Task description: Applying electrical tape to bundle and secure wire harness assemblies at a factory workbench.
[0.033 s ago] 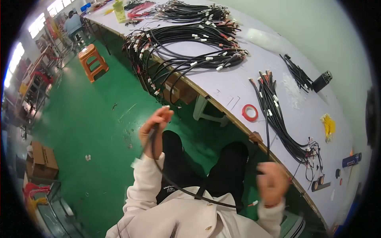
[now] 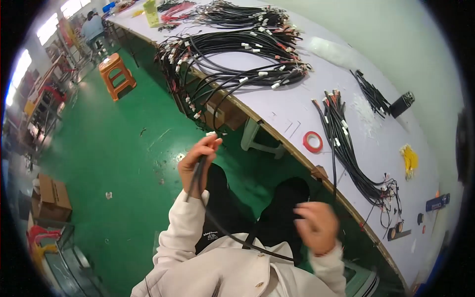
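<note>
Over my lap, my left hand (image 2: 198, 161) is closed around a black cable (image 2: 216, 223). A small white connector (image 2: 211, 133) sticks out just above its fingertips. From that hand the cable curves down across my jacket front toward my right sleeve, where its far end is lost from sight. My right hand (image 2: 318, 226), slightly blurred, hovers beside the table edge with fingers and thumb apart and nothing visible in it. Closest to it on the table is a bundle of black cables (image 2: 354, 161) with white tags and thin wire ends.
Large coiled cable bundles (image 2: 247, 47) lie on the long table (image 2: 282, 111), some hanging over its edge. Red tape (image 2: 312, 142), yellow wires (image 2: 408, 161) and a black cup-like holder (image 2: 401, 104) are on it too. An orange stool (image 2: 116, 76) and a seated person (image 2: 92, 29) are farther left.
My right hand has moved left, toward my lap, and its fingers show more clearly. My left hand has shifted slightly right with the cable.
</note>
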Motion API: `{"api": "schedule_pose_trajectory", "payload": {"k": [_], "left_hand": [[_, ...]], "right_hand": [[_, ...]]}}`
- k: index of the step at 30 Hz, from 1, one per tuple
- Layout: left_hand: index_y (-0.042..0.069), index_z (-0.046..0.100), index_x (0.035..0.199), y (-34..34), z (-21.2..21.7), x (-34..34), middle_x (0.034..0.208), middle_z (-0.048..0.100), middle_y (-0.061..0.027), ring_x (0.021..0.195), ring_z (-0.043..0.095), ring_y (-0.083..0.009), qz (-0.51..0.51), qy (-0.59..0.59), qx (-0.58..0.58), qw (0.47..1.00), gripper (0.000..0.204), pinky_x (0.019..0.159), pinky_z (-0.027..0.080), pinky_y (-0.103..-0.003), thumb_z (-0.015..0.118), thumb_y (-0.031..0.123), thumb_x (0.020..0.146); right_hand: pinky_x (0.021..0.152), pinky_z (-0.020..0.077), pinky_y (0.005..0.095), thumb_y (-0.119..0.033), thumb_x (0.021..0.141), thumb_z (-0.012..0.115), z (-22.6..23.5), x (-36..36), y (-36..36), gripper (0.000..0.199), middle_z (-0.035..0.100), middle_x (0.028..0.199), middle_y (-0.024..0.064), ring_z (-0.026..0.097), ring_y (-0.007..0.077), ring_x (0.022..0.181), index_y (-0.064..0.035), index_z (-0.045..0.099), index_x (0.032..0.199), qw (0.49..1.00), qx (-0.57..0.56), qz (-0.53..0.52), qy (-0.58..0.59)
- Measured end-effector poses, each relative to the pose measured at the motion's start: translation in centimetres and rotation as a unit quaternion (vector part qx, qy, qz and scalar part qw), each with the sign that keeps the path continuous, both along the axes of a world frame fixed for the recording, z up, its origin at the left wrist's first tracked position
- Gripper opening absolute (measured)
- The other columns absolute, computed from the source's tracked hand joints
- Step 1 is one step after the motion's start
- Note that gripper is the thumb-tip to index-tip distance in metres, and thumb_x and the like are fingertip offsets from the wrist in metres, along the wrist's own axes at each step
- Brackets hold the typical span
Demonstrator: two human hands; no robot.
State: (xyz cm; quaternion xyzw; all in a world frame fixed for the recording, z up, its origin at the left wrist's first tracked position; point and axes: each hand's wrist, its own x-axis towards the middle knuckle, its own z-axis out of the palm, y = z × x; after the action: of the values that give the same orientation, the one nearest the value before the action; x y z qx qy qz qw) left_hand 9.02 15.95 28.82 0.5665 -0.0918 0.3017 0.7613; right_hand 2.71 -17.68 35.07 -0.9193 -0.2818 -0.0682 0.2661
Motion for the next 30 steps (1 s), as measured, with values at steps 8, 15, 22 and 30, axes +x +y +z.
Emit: {"api": "schedule_pose_trajectory", "payload": {"k": [8,15,22,30], "left_hand": [[0.003,0.059,0.104,17.5,-3.6,-1.3,0.112,0.059,-0.0113,0.096,0.060,-0.0208,0.395,0.097,-0.070,0.911,0.017,0.087,0.048,-0.029,0.057,0.014,0.090],[0.000,0.064,0.094,13.7,-3.2,-1.5,0.110,0.061,-0.0131,0.098,0.060,-0.0238,0.293,0.005,0.077,0.953,0.013,0.090,0.046,-0.033,0.054,0.004,0.087],[0.003,0.065,0.085,-5.3,-1.7,0.4,0.107,0.063,-0.0135,0.090,0.066,-0.0271,0.072,-0.182,0.476,0.857,0.019,0.074,0.055,-0.033,0.063,-0.001,0.067],[0.004,0.047,0.121,-8.5,-2.1,-3.3,0.138,0.037,-0.0158,0.106,0.058,-0.0332,-0.065,0.008,0.168,0.984,0.053,0.079,0.052,-0.034,0.050,-0.016,0.073]], "right_hand": [[0.084,0.0464,0.0395,-0.032,0.078,0.065,-11.9,1.3,-8.5,0.039,0.061,0.107,0.0156,0.058,0.0313,0.100,-0.0060,0.063,0.107,0.951,-0.182,-0.061,0.242],[0.081,0.0482,0.0353,-0.020,0.078,0.067,-9.2,0.5,-9.8,0.031,0.063,0.100,0.0142,0.061,0.0271,0.093,-0.0031,0.063,0.103,0.957,-0.135,-0.166,0.194],[0.070,0.0446,0.0215,-0.011,0.085,0.062,-8.1,4.8,7.3,0.028,0.063,0.096,0.0054,0.055,0.0084,0.079,0.0031,0.060,0.109,0.783,0.454,0.012,0.424],[0.059,0.0411,0.0176,-0.012,0.085,0.065,-8.1,2.9,10.1,0.021,0.064,0.083,0.0006,0.054,0.0046,0.068,0.0031,0.064,0.099,0.774,0.467,-0.020,0.427]]}}
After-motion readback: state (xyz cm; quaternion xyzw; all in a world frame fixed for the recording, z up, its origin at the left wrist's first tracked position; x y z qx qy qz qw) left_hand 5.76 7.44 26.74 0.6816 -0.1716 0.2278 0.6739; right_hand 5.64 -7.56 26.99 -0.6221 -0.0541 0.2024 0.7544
